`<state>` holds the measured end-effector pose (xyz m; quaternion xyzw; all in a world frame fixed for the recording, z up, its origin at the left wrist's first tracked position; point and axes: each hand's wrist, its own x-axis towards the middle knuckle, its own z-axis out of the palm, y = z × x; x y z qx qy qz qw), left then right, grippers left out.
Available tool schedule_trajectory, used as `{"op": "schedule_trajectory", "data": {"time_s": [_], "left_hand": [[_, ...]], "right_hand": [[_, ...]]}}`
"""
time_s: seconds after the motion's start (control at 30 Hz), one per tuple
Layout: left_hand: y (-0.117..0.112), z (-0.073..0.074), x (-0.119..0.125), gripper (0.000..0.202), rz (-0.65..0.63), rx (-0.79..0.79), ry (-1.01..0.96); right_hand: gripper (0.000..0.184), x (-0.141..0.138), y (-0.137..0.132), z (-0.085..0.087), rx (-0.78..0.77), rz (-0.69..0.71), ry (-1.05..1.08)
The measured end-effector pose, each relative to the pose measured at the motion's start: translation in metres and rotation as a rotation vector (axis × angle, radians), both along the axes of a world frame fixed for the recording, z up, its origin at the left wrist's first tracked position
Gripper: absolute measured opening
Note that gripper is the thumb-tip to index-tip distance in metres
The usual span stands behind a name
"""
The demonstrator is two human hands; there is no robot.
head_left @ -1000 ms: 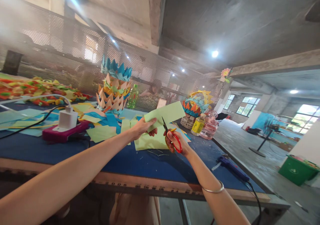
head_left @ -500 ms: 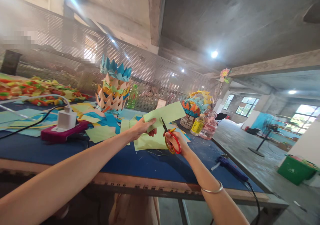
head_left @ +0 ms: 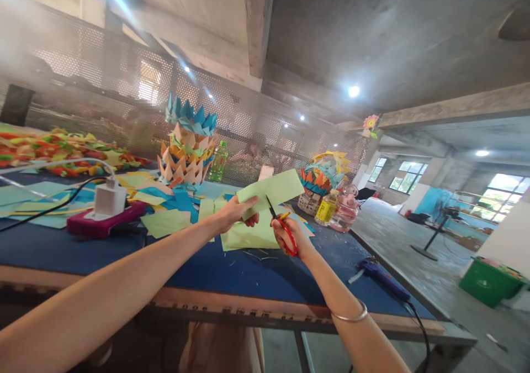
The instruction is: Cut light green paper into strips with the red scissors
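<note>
My left hand point(head_left: 235, 212) pinches the near end of a light green paper sheet point(head_left: 276, 188) and holds it up above the blue table point(head_left: 232, 273). My right hand point(head_left: 291, 235) grips red-handled scissors point(head_left: 282, 226), whose dark blades point up into the lower edge of that sheet. Another light green sheet point(head_left: 248, 235) lies flat on the table right under both hands. A thin bangle point(head_left: 350, 315) circles my right wrist.
A white charger on a magenta box point(head_left: 103, 214) sits at left with cables. Stacked paper crowns point(head_left: 187, 146), a paper basket point(head_left: 325, 177), bottles point(head_left: 335, 210) and loose coloured sheets stand behind. A blue glue gun point(head_left: 379, 272) lies near the right edge. A green bin point(head_left: 491, 280) is on the floor.
The scissor handles have closed slightly and the blades sit a little further left into the sheet. My left hand and the sheet have hardly moved.
</note>
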<state>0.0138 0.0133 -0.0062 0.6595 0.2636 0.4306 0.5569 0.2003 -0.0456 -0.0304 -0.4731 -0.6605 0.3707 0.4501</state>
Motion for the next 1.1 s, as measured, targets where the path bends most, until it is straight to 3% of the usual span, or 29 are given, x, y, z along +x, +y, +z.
{"op": "schedule_trajectory", "data": {"time_s": [0.2, 0.43, 0.77, 1.1], "left_hand": [[-0.0027, 0.0031, 0.0002, 0.041, -0.002, -0.02, -0.007], [-0.0039, 0.0042, 0.0, 0.042, 0.008, -0.035, 0.0], [-0.0019, -0.0019, 0.0024, 0.04, -0.071, -0.024, 0.011], [-0.0092, 0.0017, 0.0041, 0.035, -0.079, -0.063, 0.009]], "right_hand": [[0.043, 0.0026, 0.002, -0.0035, 0.003, 0.071, 0.069], [0.044, 0.0011, 0.0013, -0.0018, 0.004, 0.079, 0.078], [0.047, -0.0025, -0.005, 0.0039, 0.083, 0.081, 0.002], [0.046, 0.0013, -0.0003, -0.0037, 0.103, 0.084, 0.036]]}}
